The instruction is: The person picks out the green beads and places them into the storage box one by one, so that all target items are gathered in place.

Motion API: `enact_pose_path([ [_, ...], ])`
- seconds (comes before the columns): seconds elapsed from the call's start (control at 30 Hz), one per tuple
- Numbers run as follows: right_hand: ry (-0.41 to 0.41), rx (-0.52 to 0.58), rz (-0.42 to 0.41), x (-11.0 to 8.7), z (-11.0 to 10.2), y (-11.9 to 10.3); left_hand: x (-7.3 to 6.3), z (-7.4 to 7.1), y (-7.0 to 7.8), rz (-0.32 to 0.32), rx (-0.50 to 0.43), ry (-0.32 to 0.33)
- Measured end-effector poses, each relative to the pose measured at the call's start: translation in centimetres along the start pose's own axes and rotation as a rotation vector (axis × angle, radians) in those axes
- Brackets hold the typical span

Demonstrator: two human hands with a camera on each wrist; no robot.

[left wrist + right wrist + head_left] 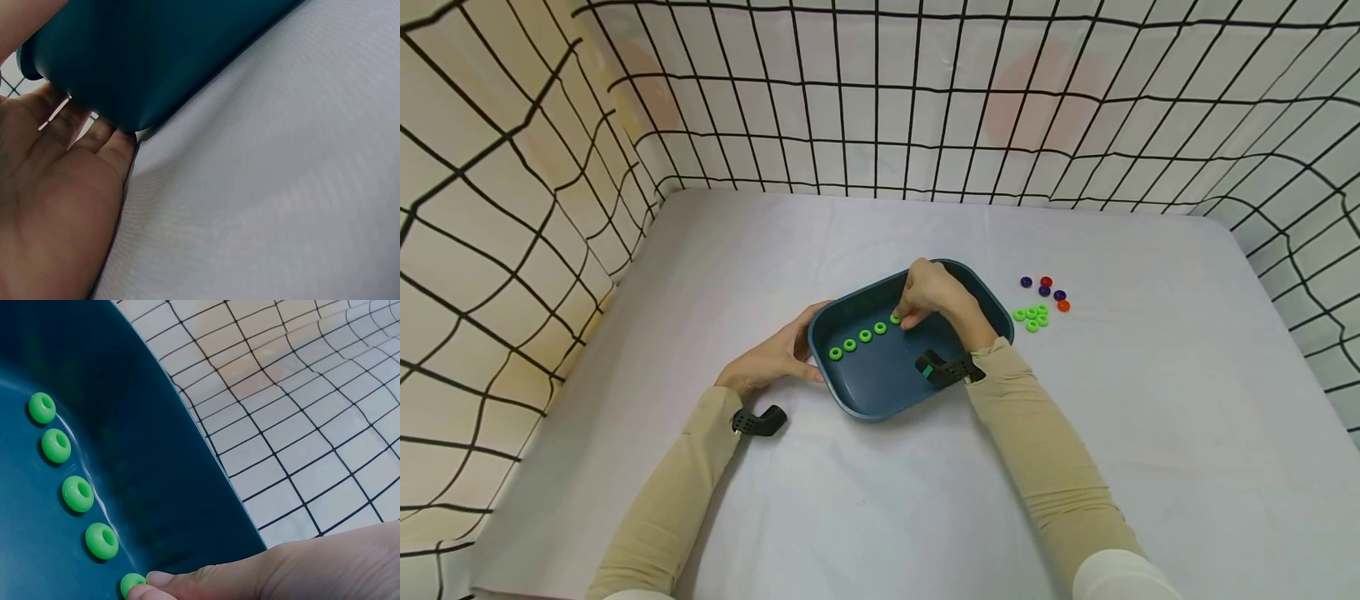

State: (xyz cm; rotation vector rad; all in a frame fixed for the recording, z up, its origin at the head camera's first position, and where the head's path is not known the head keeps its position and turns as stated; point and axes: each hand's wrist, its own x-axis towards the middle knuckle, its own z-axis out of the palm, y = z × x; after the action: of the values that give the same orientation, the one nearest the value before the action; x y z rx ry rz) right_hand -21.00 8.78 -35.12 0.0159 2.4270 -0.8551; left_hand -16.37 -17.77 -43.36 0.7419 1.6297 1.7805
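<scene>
A dark blue tray [880, 392] lies at an angle on the white cloth. In it a row of green ring-shaped beads [865, 336] runs along the far side. My right hand [934, 292] reaches into the tray and pinches the bead [130, 582] at the row's right end between thumb and fingertip, low at the tray floor. Around the tray's left end, my left hand [778, 354] grips the outer wall, thumb toward the near side and fingers toward the far side. The left wrist view shows its fingers [112, 147] against the wall.
Right of the tray, a cluster of green beads [1032, 315] lies on the cloth. Just beyond it are a few purple beads [1044, 291] and red beads [1063, 306]. Black wire mesh [880, 117] stands along the table's back and sides.
</scene>
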Motion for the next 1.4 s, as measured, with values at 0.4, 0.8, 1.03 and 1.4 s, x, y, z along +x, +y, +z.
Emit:
enact_pose_path([
  [0.4, -0.001, 0.006, 0.0, -0.5, -0.4, -0.2, -0.1, 0.2, 0.3, -0.021, 0.009, 0.01],
  [0.8, 0.111, 0.192, -0.182, -3.1, -4.2, 1.4, 0.1, 0.5, 0.0, -0.02, 0.012, 0.008],
  [1.03, 0.275, 0.265, -0.258, -7.1, -8.0, 5.5, -0.2, 0.1, 0.3, -0.022, 0.021, 0.02],
  [1.4, 0.571, 0.273, -0.198, -8.2, -6.2, 17.0, 0.0, 0.4, 0.2, -0.032, 0.031, 0.03],
])
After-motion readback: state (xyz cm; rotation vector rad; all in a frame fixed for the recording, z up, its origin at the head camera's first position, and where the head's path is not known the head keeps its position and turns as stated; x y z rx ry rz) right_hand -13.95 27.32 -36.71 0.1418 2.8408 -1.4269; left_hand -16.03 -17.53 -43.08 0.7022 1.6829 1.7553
